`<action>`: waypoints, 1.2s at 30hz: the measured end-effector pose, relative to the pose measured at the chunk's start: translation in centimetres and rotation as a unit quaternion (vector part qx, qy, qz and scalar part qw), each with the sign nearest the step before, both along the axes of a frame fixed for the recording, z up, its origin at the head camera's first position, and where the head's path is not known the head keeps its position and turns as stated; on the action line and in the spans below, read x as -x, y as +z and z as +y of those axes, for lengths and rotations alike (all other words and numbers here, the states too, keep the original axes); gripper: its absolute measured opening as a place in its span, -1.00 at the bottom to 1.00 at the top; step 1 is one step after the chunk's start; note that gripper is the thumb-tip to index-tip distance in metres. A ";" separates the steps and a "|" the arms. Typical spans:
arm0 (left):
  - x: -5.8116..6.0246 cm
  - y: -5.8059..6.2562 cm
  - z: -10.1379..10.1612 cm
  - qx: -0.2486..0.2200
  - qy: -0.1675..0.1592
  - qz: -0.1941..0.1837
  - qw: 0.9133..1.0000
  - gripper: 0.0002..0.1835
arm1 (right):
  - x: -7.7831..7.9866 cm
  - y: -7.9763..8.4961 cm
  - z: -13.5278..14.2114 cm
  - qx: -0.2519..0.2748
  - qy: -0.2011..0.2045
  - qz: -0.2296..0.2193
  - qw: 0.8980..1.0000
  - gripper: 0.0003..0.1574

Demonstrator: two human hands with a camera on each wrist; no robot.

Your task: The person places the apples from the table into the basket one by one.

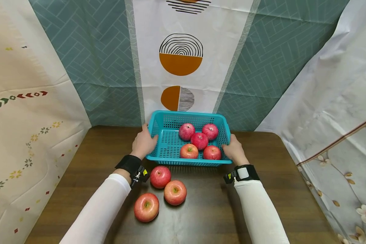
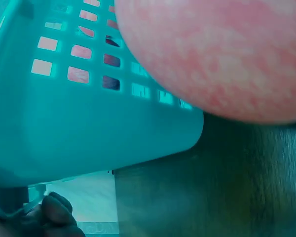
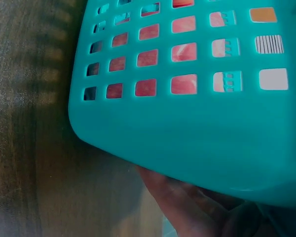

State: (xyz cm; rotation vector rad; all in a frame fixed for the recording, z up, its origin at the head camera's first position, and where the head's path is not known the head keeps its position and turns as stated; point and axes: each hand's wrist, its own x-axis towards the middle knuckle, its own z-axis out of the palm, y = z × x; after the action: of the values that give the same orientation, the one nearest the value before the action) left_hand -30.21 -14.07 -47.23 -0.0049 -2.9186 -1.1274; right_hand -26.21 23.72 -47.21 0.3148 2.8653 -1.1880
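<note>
A turquoise plastic basket [image 1: 186, 161] with perforated walls stands at the back of the table, with several red apples [image 1: 199, 141] in its middle and right part. My left hand [image 1: 144, 142] grips the basket's left end, thumb over the rim and fingers outside. At the opposite end my right hand [image 1: 234, 149] holds the rim the same way. In the left wrist view, curled fingers [image 2: 58, 211] show at the basket's rim. The right wrist view has fingers [image 3: 177, 202] under the basket's edge [image 3: 177, 133].
Three apples lie outside the basket, in front of its left half: one apple [image 1: 160, 177] close to my left wrist, another apple [image 1: 175, 192] beside it, and a third apple [image 1: 146, 207] nearer me. A patterned cloth [image 1: 109, 67] hangs behind the brown wooden table [image 1: 271, 189].
</note>
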 end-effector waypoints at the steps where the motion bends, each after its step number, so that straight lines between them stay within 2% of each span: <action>1: 0.0 0.0 0.0 0.005 -0.001 0.011 1.000 -0.17 | 0.0 0.0 0.0 -0.002 0.000 -0.001 1.000 -0.23; 6: 0.2 0.2 -0.1 0.034 -0.022 0.063 0.997 -0.15 | -0.2 0.0 0.1 -0.011 0.002 0.000 1.000 -0.25; 9: -0.1 0.8 0.0 0.040 -0.039 0.103 0.993 -0.15 | -0.3 0.0 0.1 -0.010 0.002 0.001 1.000 -0.24; 11: -0.6 1.4 0.3 0.042 -0.055 0.144 0.987 -0.15 | -0.4 -0.1 0.1 -0.009 0.002 -0.001 1.000 -0.24; 13: -1.6 2.2 0.8 0.043 -0.078 0.191 0.977 -0.16 | -0.5 -0.2 0.1 -0.008 0.002 -0.003 1.000 -0.25; 15: -3.1 3.1 1.5 0.046 -0.116 0.239 0.963 -0.18 | -0.6 -0.2 0.0 -0.006 0.002 -0.004 1.000 -0.24; 17: -4.9 3.8 2.2 0.047 -0.167 0.279 0.944 -0.22 | -0.6 -0.2 0.0 -0.005 0.004 -0.005 1.000 -0.23; 20: -7.8 4.3 3.2 0.055 -0.262 0.316 0.910 -0.29 | -0.5 -0.1 -0.1 -0.004 0.007 -0.005 1.000 -0.22; 23: -10.4 4.1 4.2 0.102 -0.358 0.323 0.870 -0.34 | -0.3 0.0 0.0 -0.007 0.010 -0.001 1.000 -0.23; 26: -12.4 3.5 5.0 0.187 -0.429 0.299 0.831 -0.32 | -0.2 0.2 0.1 -0.008 0.010 0.002 1.000 -0.24; 28: -13.4 2.9 5.4 0.248 -0.456 0.271 0.811 -0.27 | -0.1 0.2 0.1 -0.008 0.011 0.003 1.000 -0.24; 30: -14.1 2.4 5.7 0.300 -0.468 0.238 0.796 -0.21 | 0.0 0.1 0.0 -0.007 0.012 0.004 1.000 -0.24; 34: -14.7 1.6 5.8 0.367 -0.475 0.191 0.777 -0.16 | 0.0 0.2 0.0 -0.013 0.015 0.007 1.000 -0.24; 36: -14.8 1.4 5.9 0.383 -0.478 0.171 0.772 -0.17 | -0.1 0.2 0.1 -0.014 0.013 0.005 1.000 -0.24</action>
State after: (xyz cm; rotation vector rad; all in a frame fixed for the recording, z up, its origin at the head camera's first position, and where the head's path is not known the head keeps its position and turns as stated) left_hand -15.45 -8.17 -45.83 -1.6139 -2.7050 0.2416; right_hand -26.16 23.78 -47.06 0.2717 2.8861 -1.1504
